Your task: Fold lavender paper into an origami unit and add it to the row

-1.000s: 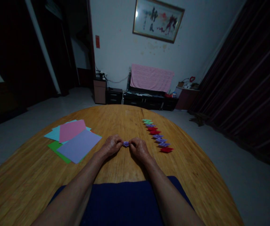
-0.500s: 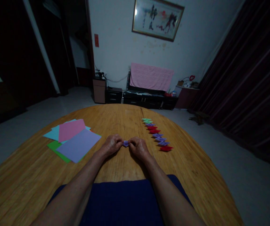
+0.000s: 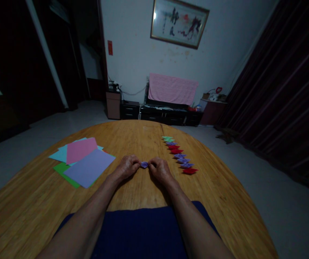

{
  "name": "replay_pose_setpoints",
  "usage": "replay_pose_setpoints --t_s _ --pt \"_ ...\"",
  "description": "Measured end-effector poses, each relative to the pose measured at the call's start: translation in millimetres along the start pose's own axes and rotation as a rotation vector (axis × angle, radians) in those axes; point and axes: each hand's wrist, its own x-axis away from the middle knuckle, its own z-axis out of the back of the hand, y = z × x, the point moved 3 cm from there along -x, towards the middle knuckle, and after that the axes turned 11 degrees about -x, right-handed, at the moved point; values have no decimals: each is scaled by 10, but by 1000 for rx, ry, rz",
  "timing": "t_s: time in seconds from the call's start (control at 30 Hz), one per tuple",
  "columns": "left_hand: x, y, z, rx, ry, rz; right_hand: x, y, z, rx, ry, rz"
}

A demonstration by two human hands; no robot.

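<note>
Between my two hands, near the middle of the round wooden table (image 3: 143, 194), is a small purple folded paper boat (image 3: 144, 164). My left hand (image 3: 128, 166) pinches its left end between thumb and fingers. The right end is pinched by my right hand (image 3: 159, 168). Fingertips cover both tips of the boat. Over to the right runs a slanting row of similar folded paper boats: a red boat (image 3: 190, 171) is nearest, then several purple and red ones, with green boats (image 3: 167, 139) at the far end.
Loose paper sheets overlap on the table's left: a purple sheet (image 3: 89, 168), a pink sheet (image 3: 81, 150), a green sheet (image 3: 66, 175) and light blue ones. A dark blue cloth (image 3: 140, 233) lies at the near edge. Beyond the table stands a low black cabinet (image 3: 154, 113).
My right hand has shifted very slightly right, and more of the purple paper boat shows between my fingers. Both hands keep their pinch.
</note>
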Motion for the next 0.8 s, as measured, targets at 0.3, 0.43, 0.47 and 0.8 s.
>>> replay_pose_setpoints --t_s 0.3,0.43,0.47,0.8 --pt "-11 74 30 11 -7 7 5 3 -16 17 21 21" --pt "-10 62 34 -10 1 1 10 2 -15 8 15 15" --pt "-8 51 31 -20 -2 1 10 0 -14 10 12 15" --pt "17 -2 44 -2 -21 -26 10 9 2 -45 45 1"
